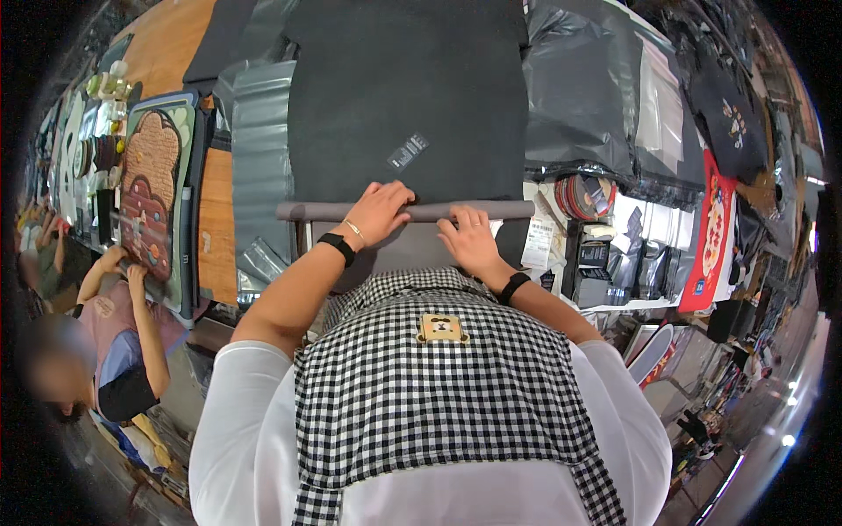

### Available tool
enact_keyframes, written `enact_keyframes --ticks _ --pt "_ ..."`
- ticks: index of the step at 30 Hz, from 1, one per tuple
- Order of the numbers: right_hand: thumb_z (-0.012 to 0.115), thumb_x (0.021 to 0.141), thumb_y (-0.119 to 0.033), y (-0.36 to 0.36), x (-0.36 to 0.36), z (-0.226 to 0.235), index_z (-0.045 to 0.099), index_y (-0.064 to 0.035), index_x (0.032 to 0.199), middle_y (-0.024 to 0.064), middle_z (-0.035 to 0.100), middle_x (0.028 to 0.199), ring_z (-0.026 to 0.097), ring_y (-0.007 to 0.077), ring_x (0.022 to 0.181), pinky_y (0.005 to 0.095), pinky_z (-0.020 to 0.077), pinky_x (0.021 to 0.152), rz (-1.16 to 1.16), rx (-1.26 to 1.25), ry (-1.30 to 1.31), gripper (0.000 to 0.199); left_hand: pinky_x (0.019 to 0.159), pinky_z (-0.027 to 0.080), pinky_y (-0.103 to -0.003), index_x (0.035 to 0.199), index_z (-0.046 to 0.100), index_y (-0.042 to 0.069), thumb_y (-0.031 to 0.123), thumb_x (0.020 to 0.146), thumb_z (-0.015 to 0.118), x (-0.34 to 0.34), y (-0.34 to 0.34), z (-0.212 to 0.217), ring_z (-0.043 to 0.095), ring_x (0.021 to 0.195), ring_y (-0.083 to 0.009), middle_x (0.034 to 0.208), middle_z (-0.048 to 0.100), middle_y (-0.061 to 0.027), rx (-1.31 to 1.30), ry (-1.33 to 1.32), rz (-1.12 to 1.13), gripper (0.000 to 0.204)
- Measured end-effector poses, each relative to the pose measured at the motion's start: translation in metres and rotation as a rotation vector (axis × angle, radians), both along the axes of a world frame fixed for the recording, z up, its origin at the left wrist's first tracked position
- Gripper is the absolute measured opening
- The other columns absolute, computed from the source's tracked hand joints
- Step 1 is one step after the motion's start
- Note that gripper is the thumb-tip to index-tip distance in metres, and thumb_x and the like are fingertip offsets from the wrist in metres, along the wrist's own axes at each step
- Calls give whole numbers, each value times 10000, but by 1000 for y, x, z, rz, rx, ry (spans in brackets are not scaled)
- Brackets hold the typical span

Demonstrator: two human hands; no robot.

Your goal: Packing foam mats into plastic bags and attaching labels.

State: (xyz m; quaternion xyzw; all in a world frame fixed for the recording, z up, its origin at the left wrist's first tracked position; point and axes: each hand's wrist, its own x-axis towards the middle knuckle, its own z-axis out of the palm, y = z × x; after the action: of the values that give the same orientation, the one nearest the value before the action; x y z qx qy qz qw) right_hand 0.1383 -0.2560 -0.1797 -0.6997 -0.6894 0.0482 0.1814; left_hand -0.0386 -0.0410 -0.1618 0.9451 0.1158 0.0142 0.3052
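No wording can be read with certainty. A small dark label (pixel 407 151) with pale print sits askew on the black sheet (pixel 403 88), toward its near end. To the right, a white label (pixel 538 243) carries rows of dark marks (too fine to make out), and the dark packets (pixel 594 254) just right of it bear pale print. Farther right, a blue tag (pixel 699 287), illegible too, marks the near end of the red mat (pixel 715 219).
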Motion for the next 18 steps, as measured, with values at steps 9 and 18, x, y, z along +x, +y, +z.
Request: enact_keyframes --ticks 9,18 --pt "722 917 -214 95 47 -3 616 -90 1048 103 589 1113 581 305 1067 439 441 916 -159 -157 -40 209 1282 227 -553 1630 416 141 343 1001 636 -5 -41 5 343 1560 -276 1677 392 -84 336 118 155 696" --pt "764 920 -287 102 32 22 458 -33 1568 273 311 1686 289 424 1582 625 225 1245 -175 -147 70 760 1291 123 -657 1655 373 161 420 1033 583 75 83 2 220 1623 -193 1766 249 -19 436 113 122 706"
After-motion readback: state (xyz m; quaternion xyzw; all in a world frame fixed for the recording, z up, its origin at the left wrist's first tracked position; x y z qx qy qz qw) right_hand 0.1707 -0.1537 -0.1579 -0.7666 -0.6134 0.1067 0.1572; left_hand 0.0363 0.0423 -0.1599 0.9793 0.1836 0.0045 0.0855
